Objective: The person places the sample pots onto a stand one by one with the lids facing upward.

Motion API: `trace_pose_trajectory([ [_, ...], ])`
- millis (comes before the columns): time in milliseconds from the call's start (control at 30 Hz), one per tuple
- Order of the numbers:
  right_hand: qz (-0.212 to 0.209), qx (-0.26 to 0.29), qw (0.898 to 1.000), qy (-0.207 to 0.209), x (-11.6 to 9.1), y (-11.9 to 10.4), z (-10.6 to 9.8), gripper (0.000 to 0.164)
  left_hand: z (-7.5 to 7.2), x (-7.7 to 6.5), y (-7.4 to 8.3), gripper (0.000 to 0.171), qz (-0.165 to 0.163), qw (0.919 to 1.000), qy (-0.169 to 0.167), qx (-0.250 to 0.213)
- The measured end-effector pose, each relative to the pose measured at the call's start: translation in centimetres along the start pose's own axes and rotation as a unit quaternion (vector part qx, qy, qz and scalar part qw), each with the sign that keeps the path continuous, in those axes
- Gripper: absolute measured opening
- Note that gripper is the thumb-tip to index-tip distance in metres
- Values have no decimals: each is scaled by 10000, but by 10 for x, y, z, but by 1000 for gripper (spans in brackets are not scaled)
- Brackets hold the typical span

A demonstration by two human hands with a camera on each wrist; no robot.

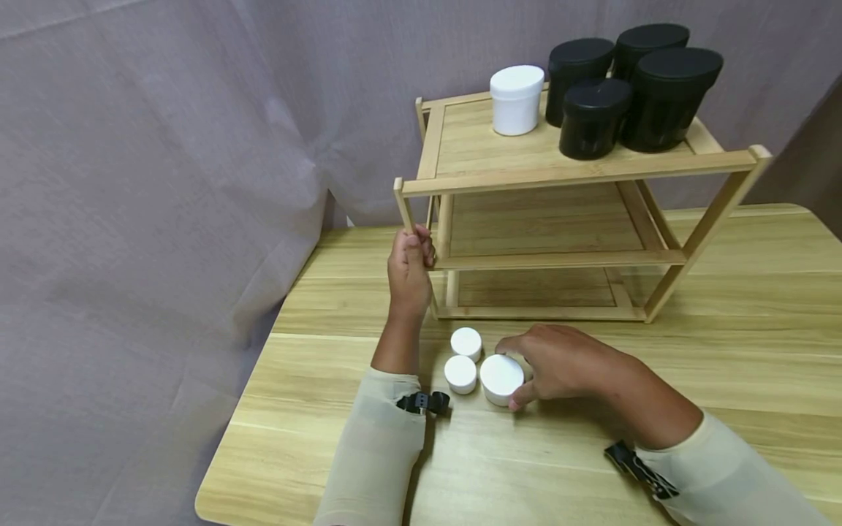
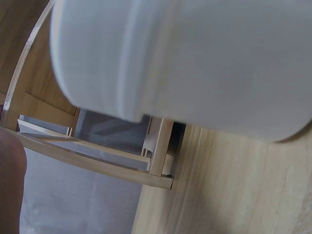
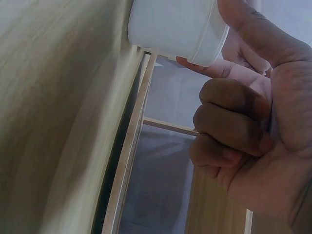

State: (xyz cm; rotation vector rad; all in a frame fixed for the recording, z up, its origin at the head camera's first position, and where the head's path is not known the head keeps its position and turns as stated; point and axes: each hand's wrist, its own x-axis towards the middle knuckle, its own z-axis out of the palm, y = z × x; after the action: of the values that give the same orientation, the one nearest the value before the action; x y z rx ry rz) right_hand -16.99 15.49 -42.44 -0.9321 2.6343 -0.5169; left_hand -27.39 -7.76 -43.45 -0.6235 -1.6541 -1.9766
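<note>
My left hand (image 1: 409, 274) grips the left front post of a three-tier wooden shelf rack (image 1: 559, 260). On the table in front of the rack, my right hand (image 1: 567, 363) pinches a white lidded jar (image 1: 501, 376) between thumb and index finger. The right wrist view shows that jar (image 3: 170, 29) standing on the tabletop, the other fingers curled beneath the palm. Two smaller white jars, one behind (image 1: 466, 342) and one in front (image 1: 460, 373), stand just left of it. A white jar (image 2: 219, 63) fills much of the left wrist view, very close; which one I cannot tell.
On the rack's top tier stand a taller white jar (image 1: 516, 102) and several black jars (image 1: 595, 120). The wooden table (image 1: 316, 409) ends at the left, beside a grey cloth (image 1: 164, 219) that also hangs behind the rack.
</note>
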Motion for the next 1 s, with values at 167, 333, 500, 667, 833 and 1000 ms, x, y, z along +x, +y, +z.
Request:
trace_pose_trajectory([
  [167, -57, 12, 10000, 27, 0, 0, 0, 55, 0, 0, 1, 96, 4, 10000, 24, 26],
  [333, -78, 70, 9999, -1, 0, 1, 0, 49, 0, 0, 1, 96, -37, 10000, 22, 38],
  [500, -30, 58, 10000, -16, -1, 0, -1, 50, 0, -1, 0, 90, -33, 10000, -3, 87],
  [667, -59, 96, 9999, -5, -2, 1, -1, 52, 0, -2, -2, 86, -33, 9998, 57, 194],
  [833, -100, 143, 9998, 32, -2, 2, -2, 52, 1, -2, -1, 87, 11, 9993, 123, 346],
  [1000, -103, 140, 9998, 57, -3, 2, -3, 52, 3, -1, -2, 88, 15, 9989, 172, 428],
])
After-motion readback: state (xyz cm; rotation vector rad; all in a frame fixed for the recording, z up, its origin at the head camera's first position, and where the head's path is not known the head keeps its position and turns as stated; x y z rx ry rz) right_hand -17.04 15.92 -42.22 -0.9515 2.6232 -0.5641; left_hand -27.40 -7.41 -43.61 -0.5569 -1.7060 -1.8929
